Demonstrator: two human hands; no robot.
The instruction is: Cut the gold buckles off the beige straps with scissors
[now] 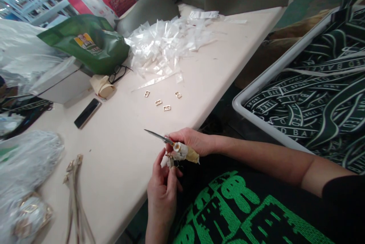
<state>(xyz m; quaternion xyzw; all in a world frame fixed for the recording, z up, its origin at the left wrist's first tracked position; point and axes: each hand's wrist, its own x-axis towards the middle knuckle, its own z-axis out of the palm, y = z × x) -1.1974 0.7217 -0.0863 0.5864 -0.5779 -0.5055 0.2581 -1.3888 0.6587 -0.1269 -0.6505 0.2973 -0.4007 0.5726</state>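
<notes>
My right hand [196, 140] is closed around a pair of scissors [157, 135], whose pointed blades face left over the table edge. Their handle is wrapped in white and yellowish material. Just below, my left hand [164, 185] pinches a small metal buckle [170, 160] between thumb and fingers, close to the scissors' handle. Whether a strap hangs from that buckle is hidden by my fingers and the dark clothing. Several loose gold-coloured buckles [167, 108] lie on the table [122, 141] beyond my hands. A bundle of thin beige straps [75, 194] with metal ends rests at the left.
A heap of clear plastic strips [168, 42] covers the table's far part. To its left are a green bag [91, 42], glasses [119, 73], a tape roll [103, 86] and a phone [88, 113]. A white-rimmed bin [256, 122] of lettered dark straps stands right.
</notes>
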